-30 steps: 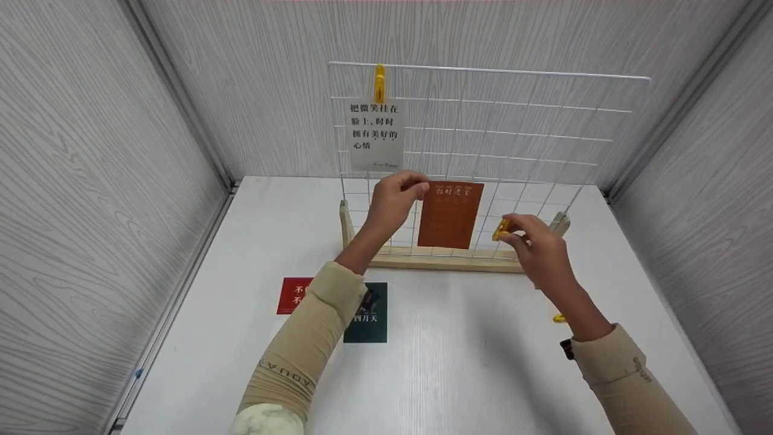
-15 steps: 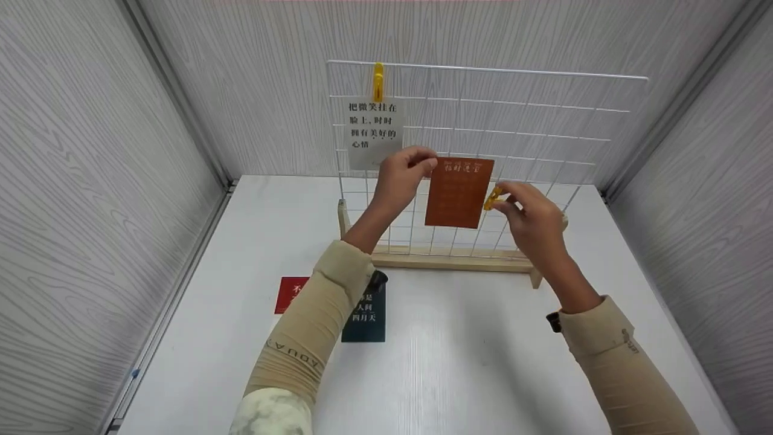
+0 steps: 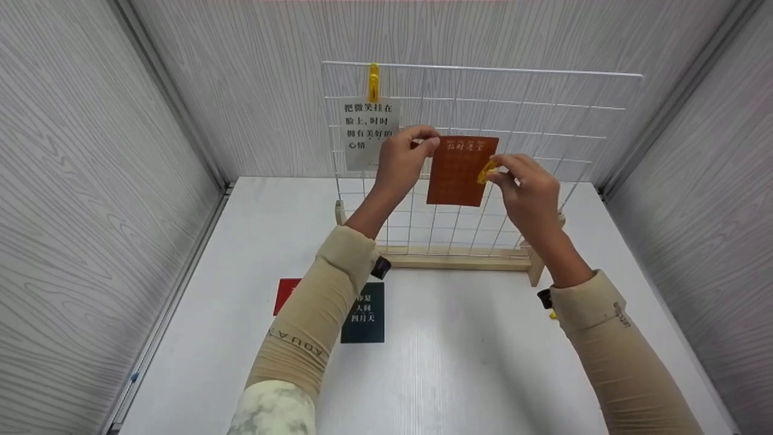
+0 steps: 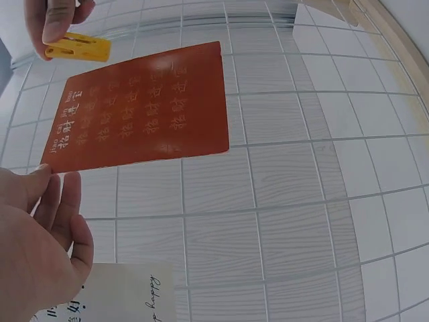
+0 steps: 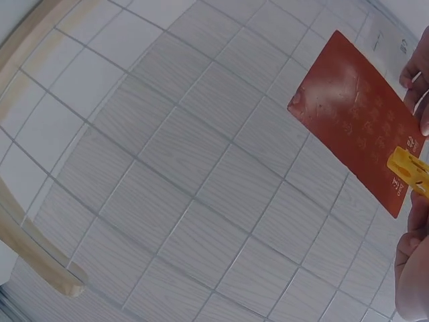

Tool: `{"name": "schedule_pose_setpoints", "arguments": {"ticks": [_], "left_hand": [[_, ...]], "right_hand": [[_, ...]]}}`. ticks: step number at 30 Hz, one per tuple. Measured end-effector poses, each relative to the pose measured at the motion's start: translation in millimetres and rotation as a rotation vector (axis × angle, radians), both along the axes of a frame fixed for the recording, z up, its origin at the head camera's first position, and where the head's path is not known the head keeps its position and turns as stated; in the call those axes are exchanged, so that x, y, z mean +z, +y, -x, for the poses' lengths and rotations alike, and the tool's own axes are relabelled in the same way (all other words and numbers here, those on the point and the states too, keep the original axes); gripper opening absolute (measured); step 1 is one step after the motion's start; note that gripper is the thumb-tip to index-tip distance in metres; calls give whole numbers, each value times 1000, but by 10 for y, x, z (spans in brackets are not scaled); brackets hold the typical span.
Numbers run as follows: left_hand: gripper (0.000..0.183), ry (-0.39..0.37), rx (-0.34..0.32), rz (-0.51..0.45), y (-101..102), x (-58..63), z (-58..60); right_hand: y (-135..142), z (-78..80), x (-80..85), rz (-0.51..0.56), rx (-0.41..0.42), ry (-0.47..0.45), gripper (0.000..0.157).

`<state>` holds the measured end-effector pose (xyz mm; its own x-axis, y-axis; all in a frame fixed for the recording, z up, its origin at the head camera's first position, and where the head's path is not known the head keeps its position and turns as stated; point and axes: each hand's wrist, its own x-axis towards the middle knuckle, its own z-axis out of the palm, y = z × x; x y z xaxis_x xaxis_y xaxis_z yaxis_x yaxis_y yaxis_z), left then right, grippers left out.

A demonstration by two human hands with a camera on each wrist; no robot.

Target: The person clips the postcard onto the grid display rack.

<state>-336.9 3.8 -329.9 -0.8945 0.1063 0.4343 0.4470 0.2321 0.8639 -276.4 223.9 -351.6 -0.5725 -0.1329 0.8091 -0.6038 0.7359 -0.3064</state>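
My left hand [image 3: 403, 158] pinches the top left corner of a rust-red card [image 3: 457, 172] with white characters along its top. The card hangs upright in front of the white wire grid [image 3: 531, 130]. In my right hand [image 3: 531, 190] a yellow clothespin [image 3: 485, 172] is pinched between thumb and fingers, close to the card's right edge. The left wrist view has the clothespin [image 4: 79, 47] beside the card's upper corner. To the left, a pale card [image 3: 362, 130] with black characters hangs on the grid under another yellow clothespin [image 3: 374, 83], partly hidden behind my left hand.
The grid stands in a wooden base [image 3: 453, 261] on a white table [image 3: 447, 362]. On the table lie a dark green card [image 3: 368, 326] and a red card [image 3: 285, 294], both partly behind my left sleeve. A yellow piece [image 3: 552, 315] shows beside my right wrist.
Both hands have risen in front of the grid, carrying the rust-red card and the clothespin upward. The clothespin has come left, from apart to overlapping the card's right edge in the head view.
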Motion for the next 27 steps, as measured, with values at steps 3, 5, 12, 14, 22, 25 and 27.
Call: {"name": "schedule_pose_setpoints", "arguments": {"ticks": [3,5,12,14,22,25,27], "left_hand": [[12,24,6,-4,11,35,16],[12,36,5,-12,19,63,28],[13,42,14,-33,37,160,78],[14,47,16,-32,33,189,85],[17,41,46,-47,34,290,113],[18,54,71,-29,63,326,115],[18,71,90,-17,81,343,116]], "right_hand": [[-9,29,74,36,12,-5,24],[-12,55,130,69,16,-13,23],[-36,171,321,195,25,-48,21],[-49,200,368,206,28,-26,21],[-121,295,568,246,-22,6,14],[-154,349,669,284,-31,12,13],[-178,386,730,309,-30,16,13]]}}
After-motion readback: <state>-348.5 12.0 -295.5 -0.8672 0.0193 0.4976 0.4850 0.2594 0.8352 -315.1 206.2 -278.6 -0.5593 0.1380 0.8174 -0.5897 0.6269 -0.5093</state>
